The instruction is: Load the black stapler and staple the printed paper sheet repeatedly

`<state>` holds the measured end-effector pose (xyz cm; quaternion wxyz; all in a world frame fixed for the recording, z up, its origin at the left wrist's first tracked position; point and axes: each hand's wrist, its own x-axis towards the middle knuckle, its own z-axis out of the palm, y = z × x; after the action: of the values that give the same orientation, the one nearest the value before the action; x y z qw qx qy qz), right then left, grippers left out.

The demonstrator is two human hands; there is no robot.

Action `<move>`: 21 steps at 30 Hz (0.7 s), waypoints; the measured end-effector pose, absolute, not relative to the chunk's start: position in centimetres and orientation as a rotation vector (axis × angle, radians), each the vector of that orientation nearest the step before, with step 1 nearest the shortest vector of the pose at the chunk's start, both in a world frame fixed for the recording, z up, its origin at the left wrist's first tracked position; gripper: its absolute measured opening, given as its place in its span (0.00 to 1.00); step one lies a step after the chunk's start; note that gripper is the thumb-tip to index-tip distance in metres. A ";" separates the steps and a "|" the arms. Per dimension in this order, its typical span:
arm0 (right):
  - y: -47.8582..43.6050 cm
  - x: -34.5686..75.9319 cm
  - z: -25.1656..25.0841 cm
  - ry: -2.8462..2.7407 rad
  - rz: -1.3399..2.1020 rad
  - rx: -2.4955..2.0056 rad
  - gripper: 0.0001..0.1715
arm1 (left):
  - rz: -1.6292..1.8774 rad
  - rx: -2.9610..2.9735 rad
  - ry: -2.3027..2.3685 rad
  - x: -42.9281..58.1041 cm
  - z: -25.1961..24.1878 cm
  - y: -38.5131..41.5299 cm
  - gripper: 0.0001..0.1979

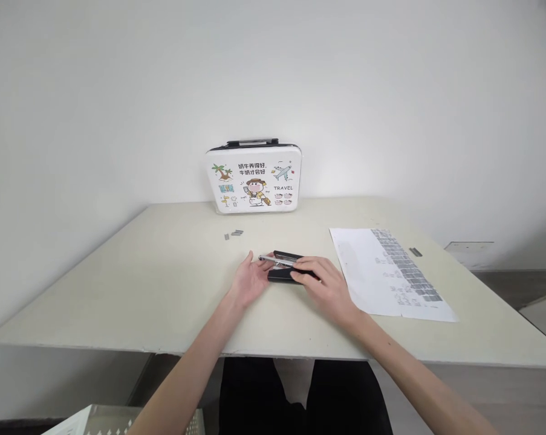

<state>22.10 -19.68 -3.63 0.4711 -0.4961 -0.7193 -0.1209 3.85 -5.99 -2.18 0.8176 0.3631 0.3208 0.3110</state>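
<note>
A black stapler (279, 276) lies swung apart over the near middle of the table, its silver staple channel (277, 261) showing between the black parts. My right hand (325, 284) grips it from the right, thumb and fingers closed on its body. On the other side my left hand (251, 281) rests palm up, thumb apart and fingers stretched toward the stapler's front end. Its fingertips are partly hidden by the stapler, so I cannot tell how firmly they touch it. Beyond the hands lie several small grey staple strips (237, 232).
A white cartoon-print case (254, 181) with a black handle stands at the back against the wall. To the right lies a printed paper sheet (363, 272), with another grey strip (415, 252) beyond it. A white perforated basket (113, 420) is below the table's left front edge.
</note>
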 end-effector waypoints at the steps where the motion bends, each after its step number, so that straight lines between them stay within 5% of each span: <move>1: -19.6 21.8 -3.5 -1.796 -0.331 -1.210 0.18 | 0.655 0.767 0.677 3.8 -2.1 -6.0 0.24; 9: -19.9 21.6 -3.8 -1.697 -0.236 -1.225 0.18 | 0.788 0.875 0.771 4.0 -2.5 -5.8 0.16; 13: -20.2 22.1 -3.1 -1.330 0.066 -1.299 0.07 | 0.999 1.063 0.884 3.9 -2.5 -6.4 0.11; 21: -19.6 22.1 -1.9 -1.033 0.413 -1.414 0.20 | 0.983 1.497 0.929 4.1 -1.7 -8.2 0.24</move>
<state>22.08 -19.61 -1.93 0.6220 -0.6154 -0.4496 0.1796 4.12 -8.16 -1.68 0.5330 0.6278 0.3895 0.4123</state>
